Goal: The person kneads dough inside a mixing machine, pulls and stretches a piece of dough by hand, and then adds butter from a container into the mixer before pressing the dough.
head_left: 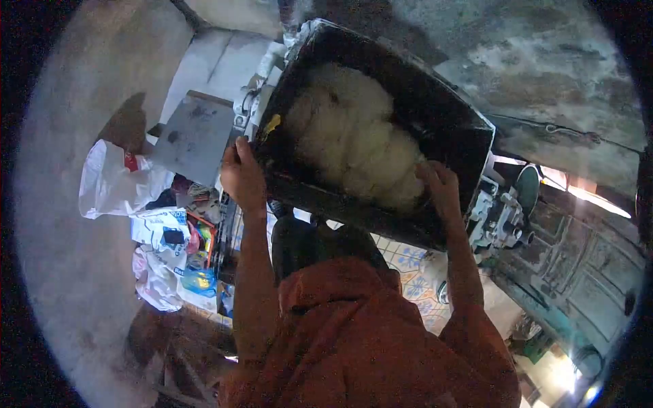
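A large pale mass of dough (pixel 354 136) lies in a dark, deep metal trough (pixel 435 129), part of a machine in front of me. At the trough's front left corner, my left hand (pixel 243 178) is closed, its fingers curled by the metal side fittings. What it grips there is too dark to make out. My right hand (pixel 443 190) reaches over the front wall on the right, fingers bent together against the dough's right edge. A small yellow patch (pixel 272 124) marks the trough's left inner wall.
Left of the machine is a grey flat panel (pixel 194 136), with a white plastic bag (pixel 119 180) and a pile of bags and packets below it. Machine parts (pixel 500 217) jut out at the right. A worn wall (pixel 544 68) stands behind; patterned tiles (pixel 408 262) cover the floor.
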A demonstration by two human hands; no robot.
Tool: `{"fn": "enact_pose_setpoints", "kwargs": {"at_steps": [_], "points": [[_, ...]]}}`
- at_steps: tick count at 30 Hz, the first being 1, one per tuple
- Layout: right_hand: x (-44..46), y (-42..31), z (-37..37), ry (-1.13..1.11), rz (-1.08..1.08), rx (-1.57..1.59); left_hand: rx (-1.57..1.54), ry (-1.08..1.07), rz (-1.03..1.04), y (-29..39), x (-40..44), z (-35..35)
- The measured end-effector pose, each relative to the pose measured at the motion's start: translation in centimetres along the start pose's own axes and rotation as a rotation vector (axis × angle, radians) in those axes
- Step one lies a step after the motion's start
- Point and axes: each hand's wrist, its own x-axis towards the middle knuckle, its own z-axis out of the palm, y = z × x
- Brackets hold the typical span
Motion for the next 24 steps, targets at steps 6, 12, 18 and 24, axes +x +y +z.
{"fn": "enact_pose_setpoints", "kwargs": {"at_steps": [6,12,18,24], "points": [[-0.9,-2.8,4.3,-0.072,-0.242,-0.158,0.030,0.002,0.055,-0.8,-0.2,0.1],[-1.0,-7.3,4.5,-0.105,0.062,-0.082,0.087,0.016,-0.009,-1.6,0.0,0.4],[0.5,-14.6,13.1,-0.226,-0.119,0.297,0.014,-0.085,-0.062,-0.8,0.1,0.1],[1.0,-22.4,21.1,-0.157,-0.191,0.622,0.057,-0.043,0.016,-1.2,0.3,0.2]]}}
